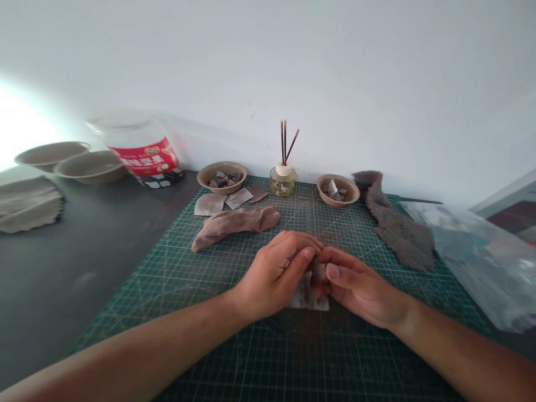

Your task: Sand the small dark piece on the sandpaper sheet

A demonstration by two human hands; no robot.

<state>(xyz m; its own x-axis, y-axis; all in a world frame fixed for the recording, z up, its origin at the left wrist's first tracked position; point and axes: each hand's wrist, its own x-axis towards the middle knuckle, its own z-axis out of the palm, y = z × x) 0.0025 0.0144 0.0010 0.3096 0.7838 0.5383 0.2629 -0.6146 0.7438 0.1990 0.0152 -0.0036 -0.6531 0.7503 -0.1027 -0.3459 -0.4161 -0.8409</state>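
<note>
Over the middle of a green cutting mat [268, 357], my two hands meet at the fingertips. My right hand [355, 279] pinches a small greyish-brown piece [319, 272] between thumb and fingers. Curled beside it, my left hand [278, 268] has its thumb near the same piece; whatever its fingers hold is hidden. Under the hands lies a pale, stained flat piece [310, 300]. A rolled brown cloth [237, 223] rests behind my left hand.
Behind are a bowl of fragments [221, 167], flat pieces [210, 204], a reed diffuser [283, 181] and a second bowl [338, 190]. Grey cloth [397, 229] and a plastic bag [486, 262] lie right. A jar [140, 151] and two bowls [92, 167] stand left.
</note>
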